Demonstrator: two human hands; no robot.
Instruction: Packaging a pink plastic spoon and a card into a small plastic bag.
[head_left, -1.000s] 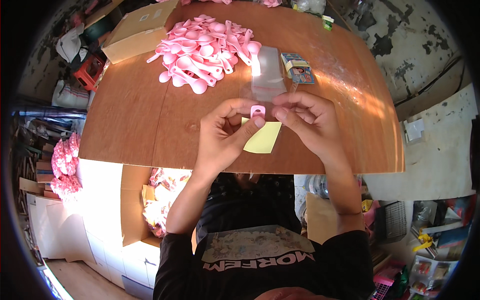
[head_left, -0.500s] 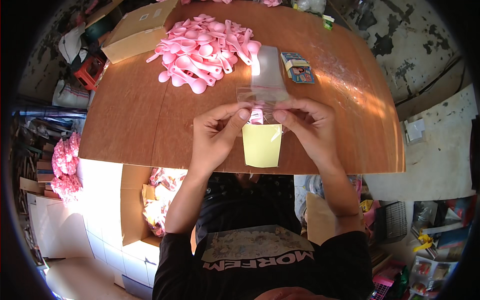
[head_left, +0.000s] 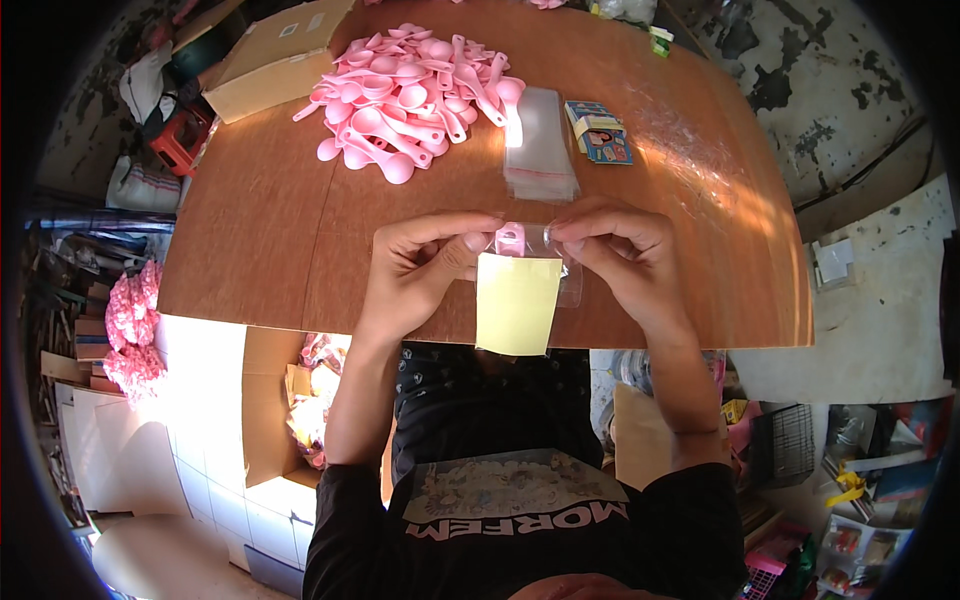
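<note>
Between my two hands hangs a clear plastic bag (head_left: 569, 290) with a pale yellow card (head_left: 518, 306) in it. The tip of a pink spoon handle (head_left: 510, 239) shows above the card; the rest of the spoon is hidden. My left hand (head_left: 425, 262) pinches the bag's upper left corner between thumb and fingers. At the upper right corner, my right hand (head_left: 622, 250) pinches it the same way. Beyond my hands lie a stack of clear plastic bags (head_left: 540, 150) and a pile of pink spoons (head_left: 400, 95).
Right of the bag stack sits a banded bundle of small printed cards (head_left: 600, 133). A cardboard box (head_left: 275, 65) stands at the table's far left. Below the table's left front edge, an open carton (head_left: 272, 410) holds packed pink items. The wooden table (head_left: 250, 240) ends just before my body.
Both hands have drawn the bag slightly toward me, away from the bag stack. The card now hangs past the table's front edge, and the bag's top is pulled taut.
</note>
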